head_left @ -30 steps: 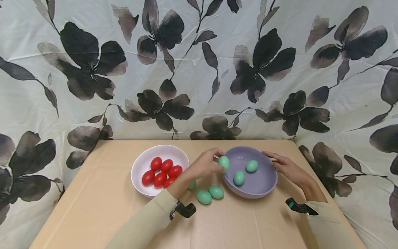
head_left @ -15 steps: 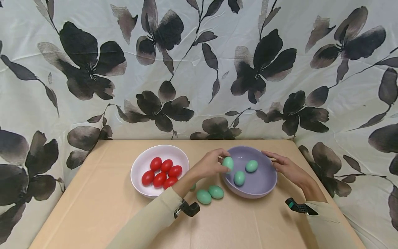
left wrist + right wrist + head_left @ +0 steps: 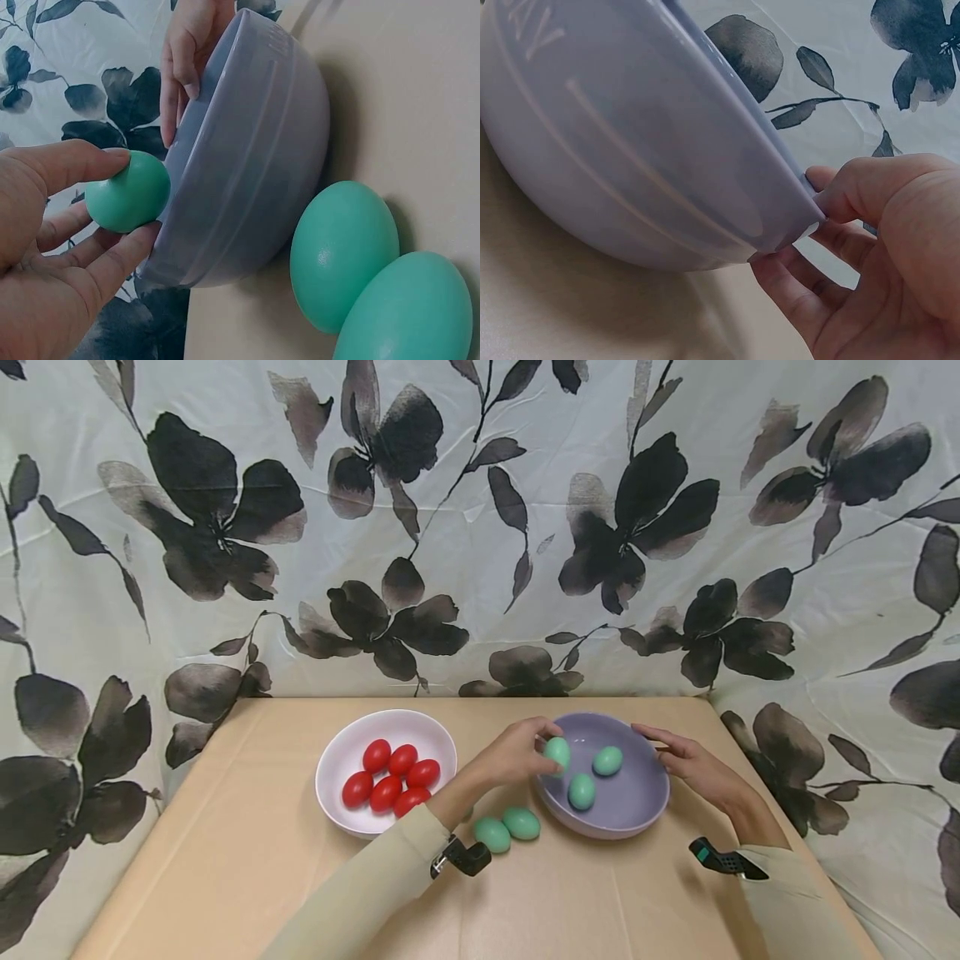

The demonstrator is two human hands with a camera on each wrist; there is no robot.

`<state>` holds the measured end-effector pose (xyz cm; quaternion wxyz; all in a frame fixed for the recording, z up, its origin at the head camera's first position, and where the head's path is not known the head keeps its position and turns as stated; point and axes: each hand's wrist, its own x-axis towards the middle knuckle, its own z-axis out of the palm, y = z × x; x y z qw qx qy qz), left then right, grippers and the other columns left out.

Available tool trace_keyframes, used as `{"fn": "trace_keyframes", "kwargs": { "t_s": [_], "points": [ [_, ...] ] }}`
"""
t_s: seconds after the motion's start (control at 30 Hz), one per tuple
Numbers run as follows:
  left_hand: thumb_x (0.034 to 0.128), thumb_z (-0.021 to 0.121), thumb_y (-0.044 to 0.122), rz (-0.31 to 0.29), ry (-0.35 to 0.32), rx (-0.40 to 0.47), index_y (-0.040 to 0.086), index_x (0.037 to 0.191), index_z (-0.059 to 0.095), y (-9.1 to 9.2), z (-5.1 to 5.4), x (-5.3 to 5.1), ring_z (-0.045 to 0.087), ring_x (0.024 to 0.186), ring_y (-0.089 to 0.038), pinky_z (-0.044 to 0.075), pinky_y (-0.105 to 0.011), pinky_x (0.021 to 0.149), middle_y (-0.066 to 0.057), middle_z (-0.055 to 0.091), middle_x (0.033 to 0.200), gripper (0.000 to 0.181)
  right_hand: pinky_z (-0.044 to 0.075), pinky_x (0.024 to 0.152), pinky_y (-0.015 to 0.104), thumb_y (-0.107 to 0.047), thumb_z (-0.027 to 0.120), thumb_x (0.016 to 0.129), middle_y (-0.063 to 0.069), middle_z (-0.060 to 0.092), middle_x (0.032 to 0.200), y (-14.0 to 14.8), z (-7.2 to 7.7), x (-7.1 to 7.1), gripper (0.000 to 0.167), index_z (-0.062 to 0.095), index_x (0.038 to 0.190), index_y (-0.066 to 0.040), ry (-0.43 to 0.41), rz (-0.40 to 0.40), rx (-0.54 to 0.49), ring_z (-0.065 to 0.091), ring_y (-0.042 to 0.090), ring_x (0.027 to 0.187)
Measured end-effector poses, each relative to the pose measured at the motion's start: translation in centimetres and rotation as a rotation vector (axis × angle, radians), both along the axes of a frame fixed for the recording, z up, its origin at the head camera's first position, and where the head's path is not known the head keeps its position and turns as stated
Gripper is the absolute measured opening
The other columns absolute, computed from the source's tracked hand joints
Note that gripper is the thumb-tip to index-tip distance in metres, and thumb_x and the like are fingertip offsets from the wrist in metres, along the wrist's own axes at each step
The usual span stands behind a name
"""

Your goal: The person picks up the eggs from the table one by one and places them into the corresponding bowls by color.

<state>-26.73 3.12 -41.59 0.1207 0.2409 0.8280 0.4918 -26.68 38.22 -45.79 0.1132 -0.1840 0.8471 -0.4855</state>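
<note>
My left hand (image 3: 517,752) pinches a green egg (image 3: 557,753) between thumb and fingers over the left rim of the purple bowl (image 3: 637,806). In the left wrist view that egg (image 3: 127,192) is beside the bowl's rim. Inside the bowl lie two green eggs (image 3: 581,792) (image 3: 607,761). My right hand (image 3: 697,768) grips the bowl's right side; in the right wrist view its thumb is at the rim and its fingers (image 3: 787,289) are under the bowl's outer wall (image 3: 630,150).
Two green eggs (image 3: 492,834) (image 3: 521,823) rest on the table (image 3: 555,910) in front of the purple bowl, with part of another behind my left wrist. A white bowl (image 3: 333,802) with several red eggs (image 3: 386,793) stands at the left. Floral cloth (image 3: 480,543) hangs behind.
My left hand has moved right with the green egg, from the purple bowl's left edge to over its inside. The front egg in the bowl has shifted slightly right. My right hand has stayed put.
</note>
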Motion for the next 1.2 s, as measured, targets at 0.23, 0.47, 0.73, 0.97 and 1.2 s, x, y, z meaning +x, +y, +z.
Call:
{"fn": "trace_keyframes", "kwargs": {
  "t_s": [0.23,0.47,0.73,0.97,1.2],
  "points": [
    [0.0797,0.082,0.009,-0.034,0.037,-0.036,0.001,0.130,0.063,0.6,0.1,-0.3,0.064,0.107,-0.020,0.052,-0.022,0.089,-0.007,0.066,0.120,0.055,0.044,0.097,0.015,-0.005,0.041,0.106,0.014,0.032,0.164,0.1,-0.1,0.1,0.051,0.041,0.156,-0.014,0.004,0.001,-0.005,0.039,0.042,0.142],
    [0.0792,0.083,0.010,-0.061,0.059,-0.063,0.002,0.128,0.063,0.9,-0.2,-0.2,0.064,0.103,-0.016,0.052,-0.020,0.088,-0.005,0.067,0.116,0.053,0.042,0.097,0.013,-0.005,0.042,0.106,0.013,0.032,0.164,-0.2,-0.1,0.9,0.051,0.042,0.156,-0.015,-0.006,-0.013,-0.011,0.031,0.044,0.146],
    [0.0805,0.083,0.011,-0.089,0.068,-0.107,0.006,0.126,0.065,1.2,-0.2,0.0,0.063,0.101,-0.012,0.051,-0.020,0.088,-0.004,0.067,0.116,0.050,0.040,0.097,0.011,-0.007,0.042,0.107,0.013,0.032,0.164,-0.5,0.0,1.9,0.050,0.042,0.156,-0.015,-0.017,-0.025,-0.019,0.023,0.044,0.150],
    [0.0810,0.083,0.011,-0.110,0.081,-0.143,0.006,0.127,0.065,1.6,-0.4,0.2,0.063,0.104,-0.013,0.050,-0.021,0.089,-0.004,0.067,0.117,0.050,0.040,0.098,0.010,-0.008,0.042,0.107,0.013,0.031,0.164,-0.7,-0.1,2.5,0.049,0.041,0.156,-0.014,-0.016,-0.025,-0.028,0.020,0.044,0.151],
    [0.0819,0.082,0.011,-0.145,0.120,-0.188,0.006,0.128,0.065,1.9,-0.7,0.2,0.062,0.106,-0.013,0.049,-0.020,0.091,-0.004,0.068,0.118,0.049,0.039,0.097,0.010,-0.007,0.043,0.107,0.012,0.032,0.164,-1.1,0.0,3.3,0.050,0.042,0.156,-0.015,-0.017,-0.043,-0.015,0.021,0.043,0.151]
  ]
}}
